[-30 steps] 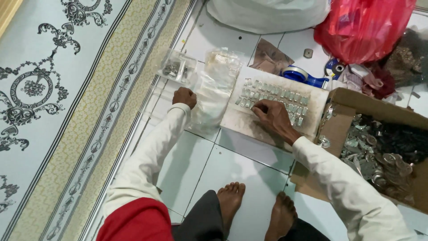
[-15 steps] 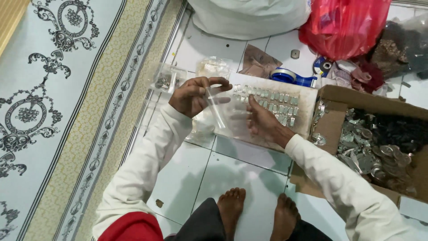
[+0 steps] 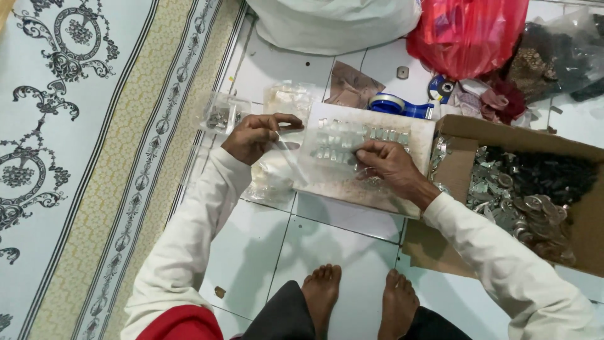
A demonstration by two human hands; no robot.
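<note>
Patterned pale-blue and beige carpet (image 3: 82,157) runs well left of the left hand; white tiled floor (image 3: 327,239) under both hands. Big white sack (image 3: 333,22) and red plastic bag (image 3: 465,34) lie beyond the hands, well apart from them. Open brown cardboard box (image 3: 569,157) full of small silver and dark metal pieces sits just right of the right wrist. Flat off-white board (image 3: 377,182) carrying rows of small shiny metal pieces (image 3: 340,141) lies under and between the hands.

Left hand (image 3: 255,135): fingers curled, pinching the edge of a thin clear plastic bag (image 3: 296,148) that drapes across the near-left part of the board. Right hand (image 3: 390,164): fingers bent down on the rows, fingertips touching the pieces; can't tell if it actually grips one.

Blue tape dispenser (image 3: 399,104) just beyond the board's far edge. Small clear packet of metal bits (image 3: 223,113) just beyond-left of the left hand. Two bare feet near bottom, below the hands.
</note>
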